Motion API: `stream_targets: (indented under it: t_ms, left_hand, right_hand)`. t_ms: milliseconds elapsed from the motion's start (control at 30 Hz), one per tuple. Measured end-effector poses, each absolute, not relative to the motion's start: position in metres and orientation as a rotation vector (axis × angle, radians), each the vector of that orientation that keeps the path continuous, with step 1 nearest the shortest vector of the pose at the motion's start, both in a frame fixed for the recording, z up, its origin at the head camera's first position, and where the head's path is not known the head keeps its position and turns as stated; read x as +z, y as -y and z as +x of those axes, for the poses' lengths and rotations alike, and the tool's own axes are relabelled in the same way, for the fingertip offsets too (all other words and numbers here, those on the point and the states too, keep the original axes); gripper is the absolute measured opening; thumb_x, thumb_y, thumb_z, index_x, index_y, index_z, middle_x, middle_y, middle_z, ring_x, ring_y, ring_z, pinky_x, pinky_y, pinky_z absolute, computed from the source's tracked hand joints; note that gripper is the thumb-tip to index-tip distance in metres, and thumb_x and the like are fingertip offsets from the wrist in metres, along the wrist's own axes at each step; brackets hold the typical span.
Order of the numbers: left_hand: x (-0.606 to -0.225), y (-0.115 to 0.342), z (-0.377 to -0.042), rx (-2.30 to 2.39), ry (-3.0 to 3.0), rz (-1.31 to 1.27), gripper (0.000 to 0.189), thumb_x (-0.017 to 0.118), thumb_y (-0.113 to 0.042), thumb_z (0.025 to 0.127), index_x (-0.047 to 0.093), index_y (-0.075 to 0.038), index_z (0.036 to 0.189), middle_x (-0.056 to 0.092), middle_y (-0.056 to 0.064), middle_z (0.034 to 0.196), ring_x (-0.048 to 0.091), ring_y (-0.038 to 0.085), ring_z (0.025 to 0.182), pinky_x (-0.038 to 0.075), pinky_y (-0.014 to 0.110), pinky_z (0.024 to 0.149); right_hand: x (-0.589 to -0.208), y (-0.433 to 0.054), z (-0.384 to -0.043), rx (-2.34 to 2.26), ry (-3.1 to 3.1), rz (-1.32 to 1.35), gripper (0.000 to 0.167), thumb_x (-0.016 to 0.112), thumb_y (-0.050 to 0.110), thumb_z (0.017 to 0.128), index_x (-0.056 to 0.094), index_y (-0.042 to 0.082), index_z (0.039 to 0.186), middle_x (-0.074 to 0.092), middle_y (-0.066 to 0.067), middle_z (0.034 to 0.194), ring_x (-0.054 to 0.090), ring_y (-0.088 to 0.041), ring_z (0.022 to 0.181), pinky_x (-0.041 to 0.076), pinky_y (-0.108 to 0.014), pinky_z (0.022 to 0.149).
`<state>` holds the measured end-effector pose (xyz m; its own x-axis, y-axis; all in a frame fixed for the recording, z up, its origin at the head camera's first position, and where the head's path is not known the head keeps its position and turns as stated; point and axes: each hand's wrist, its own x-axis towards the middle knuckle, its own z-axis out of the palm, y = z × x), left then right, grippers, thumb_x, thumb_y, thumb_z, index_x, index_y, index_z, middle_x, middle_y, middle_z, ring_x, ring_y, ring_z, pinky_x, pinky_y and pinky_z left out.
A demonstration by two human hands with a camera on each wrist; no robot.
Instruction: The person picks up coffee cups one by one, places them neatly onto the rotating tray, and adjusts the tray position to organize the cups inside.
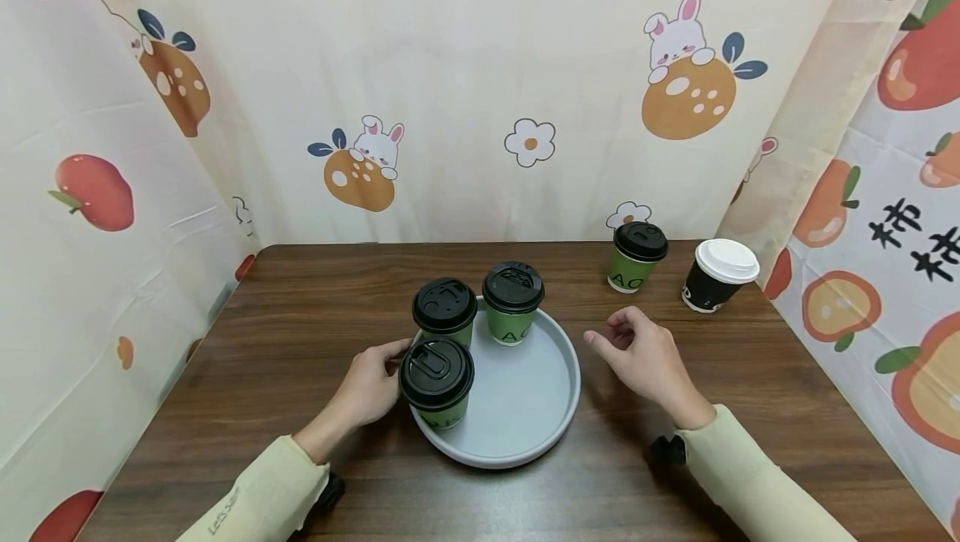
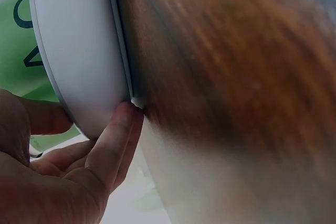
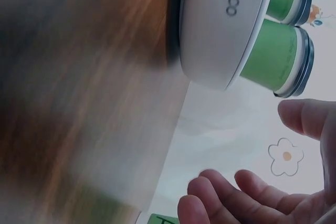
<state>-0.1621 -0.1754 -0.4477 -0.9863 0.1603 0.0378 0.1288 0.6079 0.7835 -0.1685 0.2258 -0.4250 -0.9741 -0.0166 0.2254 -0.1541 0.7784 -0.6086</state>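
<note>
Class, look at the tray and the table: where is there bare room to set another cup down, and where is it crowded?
The right half of the grey tray is bare. The table is bare left of the tray and along the back edge. Crowded: the tray's left side, with three green cups and the left hand; the back right corner, with a green cup and a black cup. The right hand hovers between.

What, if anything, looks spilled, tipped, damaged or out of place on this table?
Nothing stands out. Three green cups stand upright with lids on in the grey tray; another green cup and a black cup stand upright on the table. No spill is visible.
</note>
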Motion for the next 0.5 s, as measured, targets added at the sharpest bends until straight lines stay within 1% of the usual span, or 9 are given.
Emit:
stream_targets:
  t_ms: [167,267,500]
  left_hand:
    - [-0.447,0.176,-0.162,1.347,-2.786,0.249,0.045,0.066,-0.010,0.097,0.061,0.000,0.140,0.072,0.012,0.121,0.068,0.022,0.107,0.053,0.046,0.098]
    - [-0.447,0.176,-0.162,1.340,-2.790,0.248,0.045,0.066,-0.010,0.097,0.061,0.000,0.140,0.072,0.012,0.121,0.067,0.023,0.108,0.052,0.046,0.099]
    - [-0.447,0.176,-0.162,1.340,-2.793,0.257,0.044,0.066,-0.010,0.097,0.062,0.000,0.140,0.072,0.012,0.121,0.067,0.022,0.107,0.052,0.046,0.098]
  right_hand:
    - [-0.423,-0.230,-0.175,0.998,2.738,0.073,0.055,0.070,0.050,0.095,0.062,0.001,0.118,0.069,-0.016,0.109,0.068,-0.029,0.095,0.056,-0.047,0.084]
    - [-0.424,-0.233,-0.180,1.005,2.706,0.044,0.057,0.070,0.050,0.095,0.061,-0.001,0.120,0.068,-0.020,0.114,0.069,-0.033,0.099,0.056,-0.051,0.087]
    - [-0.428,-0.239,-0.194,1.025,2.617,-0.012,0.062,0.073,0.045,0.094,0.056,-0.004,0.127,0.065,-0.026,0.120,0.068,-0.041,0.104,0.055,-0.054,0.091]
